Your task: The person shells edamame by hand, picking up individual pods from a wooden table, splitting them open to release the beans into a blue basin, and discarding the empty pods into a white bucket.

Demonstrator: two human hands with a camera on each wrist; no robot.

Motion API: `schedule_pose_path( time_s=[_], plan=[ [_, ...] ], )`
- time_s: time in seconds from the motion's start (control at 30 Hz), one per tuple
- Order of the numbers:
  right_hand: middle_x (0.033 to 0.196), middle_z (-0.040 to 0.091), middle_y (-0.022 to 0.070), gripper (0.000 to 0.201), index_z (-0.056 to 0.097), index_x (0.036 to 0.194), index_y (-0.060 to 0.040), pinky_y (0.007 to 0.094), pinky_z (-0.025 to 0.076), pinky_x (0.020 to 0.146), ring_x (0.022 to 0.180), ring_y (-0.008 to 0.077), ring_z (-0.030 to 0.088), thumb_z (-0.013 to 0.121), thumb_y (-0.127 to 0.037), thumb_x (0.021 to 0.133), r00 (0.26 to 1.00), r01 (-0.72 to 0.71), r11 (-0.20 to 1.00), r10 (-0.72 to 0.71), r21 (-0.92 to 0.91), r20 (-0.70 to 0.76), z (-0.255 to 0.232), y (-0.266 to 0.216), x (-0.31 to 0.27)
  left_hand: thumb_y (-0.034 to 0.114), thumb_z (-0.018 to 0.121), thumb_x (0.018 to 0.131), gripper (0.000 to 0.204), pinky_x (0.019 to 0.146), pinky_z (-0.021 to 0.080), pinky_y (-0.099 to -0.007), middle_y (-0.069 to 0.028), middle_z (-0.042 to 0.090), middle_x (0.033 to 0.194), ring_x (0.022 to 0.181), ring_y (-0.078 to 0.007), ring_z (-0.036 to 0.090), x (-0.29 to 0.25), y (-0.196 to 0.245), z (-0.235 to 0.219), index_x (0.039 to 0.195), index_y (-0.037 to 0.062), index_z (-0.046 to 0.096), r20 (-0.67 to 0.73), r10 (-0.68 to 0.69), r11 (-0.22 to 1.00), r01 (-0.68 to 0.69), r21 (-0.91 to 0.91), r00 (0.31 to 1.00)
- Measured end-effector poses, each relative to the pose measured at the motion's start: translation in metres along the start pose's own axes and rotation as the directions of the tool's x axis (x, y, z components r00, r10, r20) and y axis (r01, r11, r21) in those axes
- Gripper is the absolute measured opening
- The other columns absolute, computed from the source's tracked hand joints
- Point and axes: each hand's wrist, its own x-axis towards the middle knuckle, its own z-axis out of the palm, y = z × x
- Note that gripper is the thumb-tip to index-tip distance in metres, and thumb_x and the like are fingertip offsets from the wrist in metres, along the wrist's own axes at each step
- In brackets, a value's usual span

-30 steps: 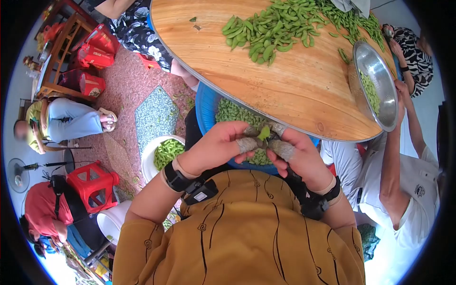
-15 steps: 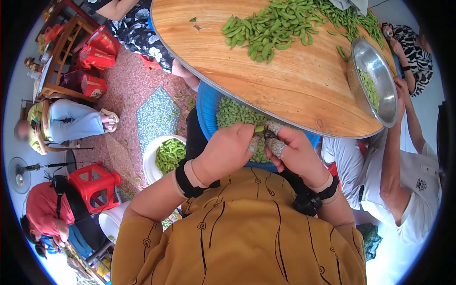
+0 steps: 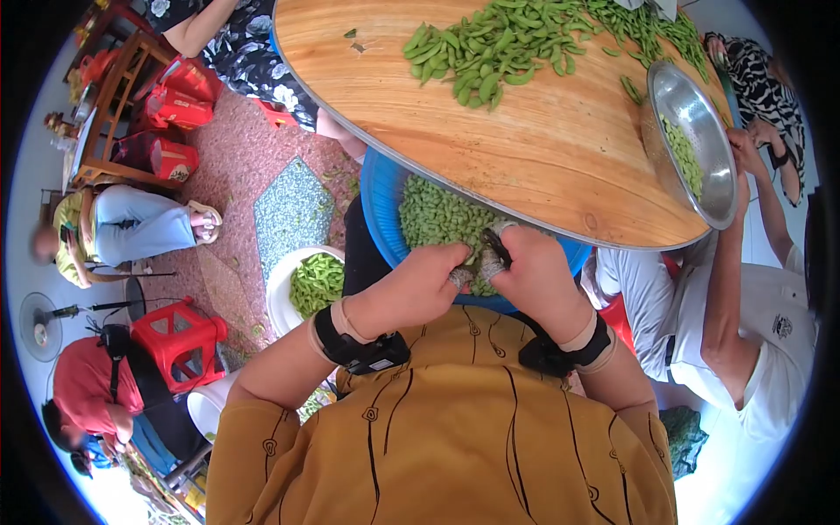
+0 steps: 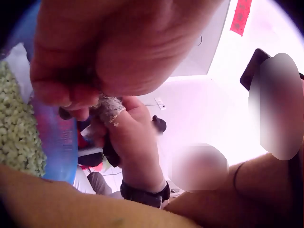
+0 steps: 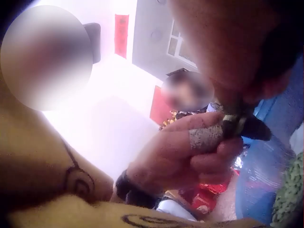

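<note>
Over a blue basin (image 3: 374,214) of shelled green beans (image 3: 437,214), both hands meet with their fingertips almost together. Grey tape wraps several fingers. My left hand (image 3: 413,284) pinches a green soybean pod (image 3: 475,255), mostly hidden by the fingers in the head view. The right hand (image 3: 540,273) grips the same pod from the other side, its taped thumb toward the left fingers. In the right wrist view the left hand (image 5: 190,149) shows curled fingers. The left wrist view has the right hand (image 4: 137,142) beyond the left palm.
A round wooden table (image 3: 525,175) overhangs the basin, bearing heaped soybean pods (image 3: 490,52) and a tilted metal bowl (image 3: 656,157) that another person holds. A white bucket (image 3: 278,293) of pods stands left. Red stools (image 3: 179,341) and seated people are around.
The hands have closed in on each other, their backs now turned up. The green pod, plainly visible one second ago, is now mostly covered by the fingers.
</note>
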Motion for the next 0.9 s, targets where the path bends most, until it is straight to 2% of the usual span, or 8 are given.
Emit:
schedule_pose_path(
  time_s=[0.13, 0.33, 0.4, 0.53, 0.6, 0.73, 0.8, 0.9],
  plan=[
    [0.075, 0.058, 0.0179, 0.024, 0.054, 0.086, -0.0005, 0.044, 0.048, 0.061, 0.072, 0.0369, 0.058, 0.066, -0.007, 0.066, 0.996, -0.078, 0.993, 0.081, -0.086, 0.036, -0.002, 0.0, -0.002, -0.003, 0.045, 0.079, 0.014, 0.062, 0.047, -0.0319, -0.0137, 0.059, 0.07, 0.067, -0.0242, 0.061, -0.002, 0.003, -0.008, 0.085, -0.0019, 0.058, -0.066, -0.228, 0.969, 0.219, -0.114, 0.972],
    [0.07, 0.058, 0.0128, 0.016, 0.056, 0.084, -0.0007, 0.0352, 0.049, 0.054, 0.062, 0.0281, 0.06, 0.064, -0.006, 0.071, 0.993, 0.113, 0.986, -0.11, 0.122, -0.034, -0.015, -0.008, 0.005, -0.001, 0.048, 0.08, 0.014, 0.054, 0.047, -0.0314, -0.0119, 0.061, 0.065, 0.058, -0.0218, 0.061, 0.0, 0.001, -0.005, 0.086, 0.0011, 0.061, -0.081, 0.003, 0.989, 0.009, 0.147, 0.997],
    [0.064, 0.057, 0.0063, 0.013, 0.057, 0.084, -0.0008, 0.0274, 0.047, 0.047, 0.051, 0.015, 0.057, 0.065, -0.009, 0.078, 0.826, -0.553, 0.653, 0.345, 0.518, 0.446, -0.028, -0.02, 0.008, 0.001, 0.05, 0.079, 0.014, 0.054, 0.047, -0.03, -0.0113, 0.061, 0.064, 0.058, -0.0207, 0.062, -0.001, 0.014, -0.012, 0.087, 0.0022, 0.061, -0.052, 0.08, 0.993, -0.075, 0.095, 0.995],
    [0.06, 0.055, 0.0025, 0.015, 0.057, 0.086, -0.001, 0.0227, 0.044, 0.043, 0.047, 0.0067, 0.052, 0.067, -0.012, 0.081, 0.761, -0.638, 0.401, 0.193, 0.657, 0.62, -0.029, -0.001, 0.007, 0.002, 0.052, 0.08, 0.01, 0.052, 0.046, -0.0265, -0.0066, 0.058, 0.061, 0.055, -0.013, 0.059, -0.004, 0.024, -0.021, 0.087, 0.0029, 0.06, 0.149, 0.063, 0.977, -0.03, -0.212, 0.987],
    [0.062, 0.055, 0.0022, 0.016, 0.058, 0.084, -0.001, 0.0247, 0.045, 0.047, 0.052, 0.0075, 0.054, 0.068, -0.014, 0.081, 0.745, -0.659, 0.309, 0.139, 0.686, 0.653, -0.032, 0.001, 0.007, 0.004, 0.055, 0.081, 0.006, 0.05, 0.043, -0.0259, -0.0036, 0.054, 0.059, 0.052, -0.0093, 0.054, -0.005, 0.028, -0.027, 0.086, 0.0029, 0.059, 0.3, -0.185, 0.814, 0.317, -0.487, 0.936],
    [0.063, 0.058, 0.008, 0.019, 0.058, 0.084, 0.0001, 0.0311, 0.046, 0.052, 0.055, 0.0167, 0.058, 0.068, -0.015, 0.08, 0.905, -0.379, 0.765, 0.191, 0.52, 0.379, -0.032, -0.003, 0.011, 0.008, 0.059, 0.081, 0.006, 0.049, 0.043, -0.0313, -0.0067, 0.056, 0.061, 0.051, -0.0169, 0.056, -0.021, 0.004, -0.04, 0.083, 0.0027, 0.058, 0.099, -0.142, 0.961, 0.161, -0.223, 0.985],
    [0.068, 0.06, 0.0165, 0.024, 0.059, 0.085, 0.0003, 0.0376, 0.046, 0.057, 0.06, 0.03, 0.059, 0.068, -0.021, 0.08, 0.962, -0.131, 0.962, 0.063, 0.241, 0.267, -0.041, -0.005, 0.017, 0.014, 0.062, 0.078, 0.012, 0.054, 0.045, -0.0382, -0.0119, 0.06, 0.067, 0.059, -0.028, 0.06, -0.04, -0.026, -0.044, 0.082, 0.0038, 0.059, -0.08, 0.085, 0.924, -0.049, 0.379, 0.993],
    [0.072, 0.059, 0.022, 0.028, 0.059, 0.085, -0.0001, 0.0407, 0.045, 0.058, 0.063, 0.0388, 0.056, 0.068, -0.025, 0.078, 0.967, -0.25, 0.928, 0.224, 0.275, 0.122, -0.055, -0.004, 0.046, 0.019, 0.066, 0.075, 0.018, 0.057, 0.049, -0.0408, -0.0181, 0.063, 0.071, 0.066, -0.0331, 0.063, -0.076, -0.031, -0.058, 0.081, 0.0029, 0.06, -0.081, -0.234, 0.696, 0.225, 0.682, 0.969]
  ],
)
